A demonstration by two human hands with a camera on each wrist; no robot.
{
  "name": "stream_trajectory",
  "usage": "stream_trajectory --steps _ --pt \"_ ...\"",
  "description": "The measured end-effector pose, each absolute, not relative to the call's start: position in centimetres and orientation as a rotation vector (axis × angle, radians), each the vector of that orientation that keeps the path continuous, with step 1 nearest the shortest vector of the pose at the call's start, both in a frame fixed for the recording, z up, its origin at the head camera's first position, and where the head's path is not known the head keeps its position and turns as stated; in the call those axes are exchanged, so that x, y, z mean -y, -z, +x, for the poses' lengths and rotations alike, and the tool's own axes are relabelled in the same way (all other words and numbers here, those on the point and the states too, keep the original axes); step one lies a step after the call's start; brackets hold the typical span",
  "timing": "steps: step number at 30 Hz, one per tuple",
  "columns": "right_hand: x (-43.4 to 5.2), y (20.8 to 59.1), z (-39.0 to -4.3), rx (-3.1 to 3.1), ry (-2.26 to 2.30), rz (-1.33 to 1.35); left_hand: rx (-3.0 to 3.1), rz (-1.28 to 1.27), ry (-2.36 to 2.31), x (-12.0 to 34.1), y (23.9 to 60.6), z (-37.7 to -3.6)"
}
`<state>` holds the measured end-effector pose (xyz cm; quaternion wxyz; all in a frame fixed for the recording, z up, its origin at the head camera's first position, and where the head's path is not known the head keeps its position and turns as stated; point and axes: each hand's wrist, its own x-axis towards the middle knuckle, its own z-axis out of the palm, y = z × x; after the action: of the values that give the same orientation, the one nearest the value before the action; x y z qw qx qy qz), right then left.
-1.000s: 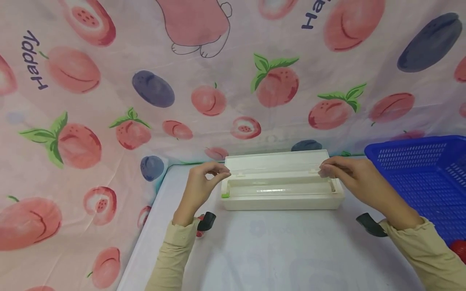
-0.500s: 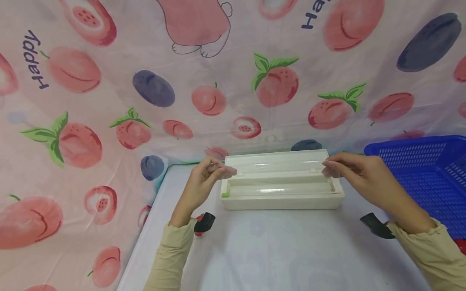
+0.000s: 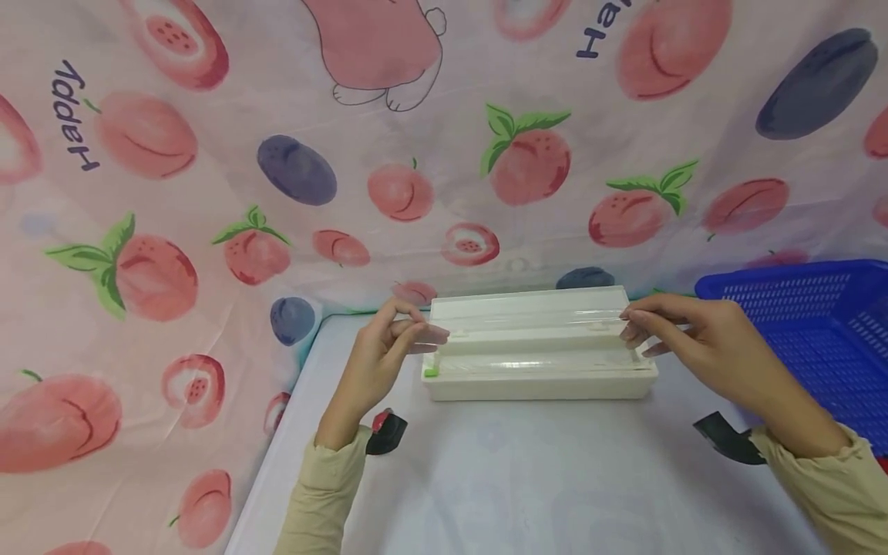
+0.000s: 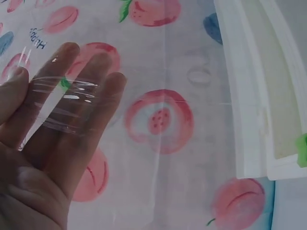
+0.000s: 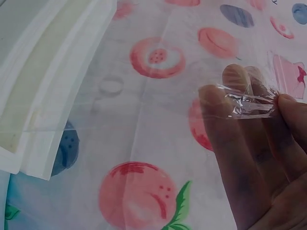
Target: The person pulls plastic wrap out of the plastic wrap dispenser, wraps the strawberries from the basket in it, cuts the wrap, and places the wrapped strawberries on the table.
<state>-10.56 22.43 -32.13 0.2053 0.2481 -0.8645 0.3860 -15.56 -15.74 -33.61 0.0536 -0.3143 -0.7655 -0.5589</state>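
Note:
A long white cling film dispenser [image 3: 541, 388] lies on the table, its lid [image 3: 479, 308] raised at the back and a shiny roll inside. My left hand [image 3: 385, 347] is at the dispenser's left end and my right hand [image 3: 708, 343] at its right end. Between them stretches a sheet of clear cling film [image 3: 541, 317], each hand pinching one corner with thumb and forefinger. In the left wrist view, wrinkled film [image 4: 72, 93] lies across the spread fingers. The right wrist view has bunched film [image 5: 244, 103] over the fingers, gathered at the thumb tip.
A blue plastic basket [image 3: 798, 270] stands at the right, beside my right forearm. Behind the dispenser hangs a fruit-printed cloth [image 3: 430, 139]. A small red thing [image 3: 381, 418] shows behind the black mount [image 3: 388, 435] on my left wrist. The tabletop [image 3: 569, 478] is white.
My right hand has shifted a little to the right and back toward me, and the left hand's fingers have spread. The film now shows taut between them. The dispenser stays in place.

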Motion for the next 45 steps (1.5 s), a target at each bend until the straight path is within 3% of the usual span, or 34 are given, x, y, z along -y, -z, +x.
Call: stream_trajectory --steps 22,31,45 --pt "-22.8 31.8 -8.5 2.441 -1.102 0.718 2.304 -1.021 1.641 16.2 33.0 -13.5" --pt "-23.7 33.5 -7.6 2.615 -1.217 0.705 2.448 -0.959 1.707 16.4 35.2 -12.1" --pt "-24.4 36.2 -6.8 2.681 -1.509 0.947 2.557 -0.962 1.792 17.4 38.6 -9.8"
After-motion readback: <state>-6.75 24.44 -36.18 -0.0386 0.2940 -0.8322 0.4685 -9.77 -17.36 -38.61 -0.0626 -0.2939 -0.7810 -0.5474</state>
